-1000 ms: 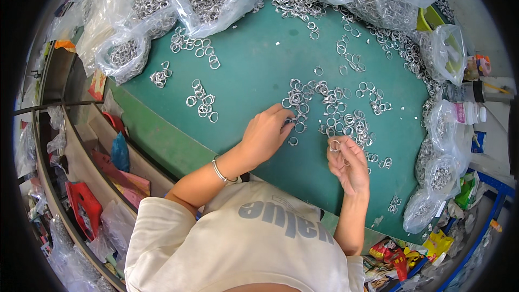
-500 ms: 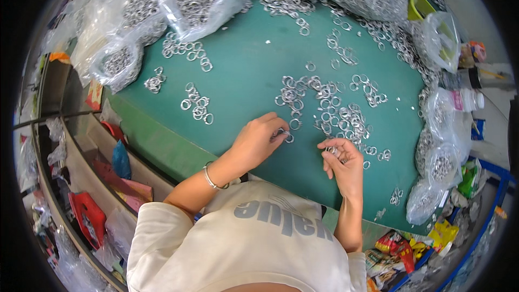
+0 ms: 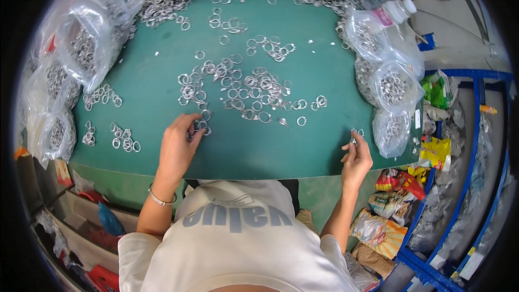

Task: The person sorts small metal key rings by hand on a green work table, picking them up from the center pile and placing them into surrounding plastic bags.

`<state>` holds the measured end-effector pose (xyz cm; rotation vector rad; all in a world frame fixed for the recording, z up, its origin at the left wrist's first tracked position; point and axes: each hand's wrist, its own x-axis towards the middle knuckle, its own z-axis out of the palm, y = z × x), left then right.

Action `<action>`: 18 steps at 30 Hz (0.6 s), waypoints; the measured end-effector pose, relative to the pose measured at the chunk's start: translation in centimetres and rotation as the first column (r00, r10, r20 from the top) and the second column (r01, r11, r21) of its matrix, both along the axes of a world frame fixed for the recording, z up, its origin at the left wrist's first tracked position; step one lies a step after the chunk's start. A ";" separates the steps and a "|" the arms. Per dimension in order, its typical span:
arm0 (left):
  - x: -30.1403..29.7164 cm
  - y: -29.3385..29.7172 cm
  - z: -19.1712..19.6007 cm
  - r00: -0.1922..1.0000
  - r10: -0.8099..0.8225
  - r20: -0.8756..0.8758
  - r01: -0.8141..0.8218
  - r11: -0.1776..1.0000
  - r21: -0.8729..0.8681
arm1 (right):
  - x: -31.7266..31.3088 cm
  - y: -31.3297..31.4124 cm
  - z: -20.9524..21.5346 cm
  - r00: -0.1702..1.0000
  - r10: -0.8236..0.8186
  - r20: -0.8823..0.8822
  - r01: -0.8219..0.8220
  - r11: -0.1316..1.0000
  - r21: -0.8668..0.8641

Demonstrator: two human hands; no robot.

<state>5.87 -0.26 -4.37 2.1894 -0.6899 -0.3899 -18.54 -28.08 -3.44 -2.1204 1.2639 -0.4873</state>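
Observation:
Many small silver metal rings [image 3: 264,89] lie in a loose heap on the green tabletop [image 3: 259,151]. At the near left edge of this heap is my left hand [image 3: 177,141], fingers curled and closed on metal rings, partly hidden by the fingers; a bracelet circles the wrist. My right hand [image 3: 357,163] is far to the right, fingers bent together around a metal ring [image 3: 353,140] at a small cluster. Whether that ring is fully held or rests against the cluster is hard to see.
Clear plastic bags full of rings [image 3: 392,87] line the right, far and left sides. Small groups of rings [image 3: 125,139] lie at the left. A bottle [image 3: 397,12] stands at the far right. A blue rack [image 3: 476,130] with colourful packets is at the right, drawers [image 3: 67,211] at the lower left.
The view has swung to the right. My right hand has moved away from the heap to the small cluster at the right. My left hand stays by the heap's near edge.

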 end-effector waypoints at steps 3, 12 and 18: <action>0.0 -0.3 -0.1 1.000 0.004 0.028 -0.004 1.000 0.003 | -0.8 -0.9 -1.5 0.989 0.086 -0.120 -0.121 0.938 -0.325; 0.1 0.1 -0.6 0.998 0.068 -0.002 -0.068 0.993 -0.097 | -2.2 -3.1 -1.9 0.984 0.016 -0.176 -0.095 0.886 -0.455; 0.0 0.7 -0.7 0.998 0.061 -0.007 -0.061 0.998 -0.015 | -0.4 -2.6 -0.8 0.972 0.069 -0.223 -0.159 0.895 -0.417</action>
